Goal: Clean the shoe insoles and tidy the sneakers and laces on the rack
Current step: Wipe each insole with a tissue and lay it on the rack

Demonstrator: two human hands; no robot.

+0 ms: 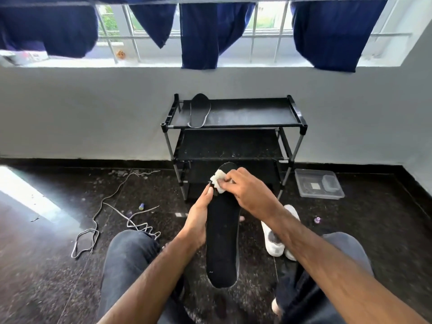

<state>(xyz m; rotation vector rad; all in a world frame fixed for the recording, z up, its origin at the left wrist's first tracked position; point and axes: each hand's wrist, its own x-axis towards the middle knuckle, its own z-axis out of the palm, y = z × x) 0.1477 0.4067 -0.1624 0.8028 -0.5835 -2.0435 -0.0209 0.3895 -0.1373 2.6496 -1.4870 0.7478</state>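
Left hand [197, 222] clasps the black insole [222, 235] along its edge, held over the lap. Right hand [247, 190] pinches a white wipe [217, 180] at the toe. Advise firm, overlapping strokes heelward, with the insole braced underneath.

Rack [245, 123] top: insole [199, 111]; floor [46, 265] (dusty): laces [98, 220].
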